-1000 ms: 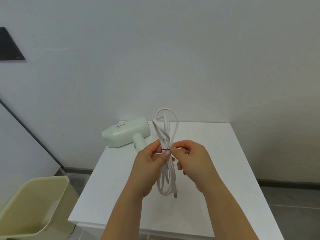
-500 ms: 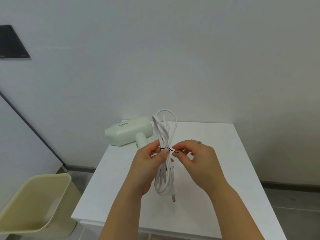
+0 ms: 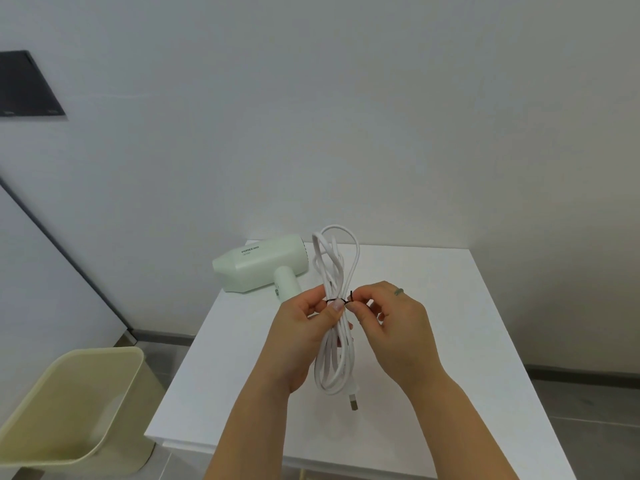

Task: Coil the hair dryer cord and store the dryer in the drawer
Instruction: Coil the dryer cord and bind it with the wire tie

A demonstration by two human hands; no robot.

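A pale green hair dryer (image 3: 261, 266) lies on its side at the back left of the white cabinet top (image 3: 433, 323). Its white cord (image 3: 337, 268) is gathered into a long bundle of loops held upright above the top, the plug (image 3: 353, 405) dangling at the bottom. My left hand (image 3: 304, 327) pinches the bundle at its middle. A thin black tie (image 3: 341, 300) wraps the bundle there. My right hand (image 3: 391, 323) grips the tie's free ends just right of the cord. No drawer is visible.
A cream plastic bin (image 3: 69, 403) stands on the floor at the lower left. A white wall rises right behind the cabinet. A dark panel (image 3: 27, 84) hangs on the wall at upper left.
The right hand's fingers have turned at the black tie, whose ends now stick up beside the cord. The bundle stays held in place; the view has shifted slightly.
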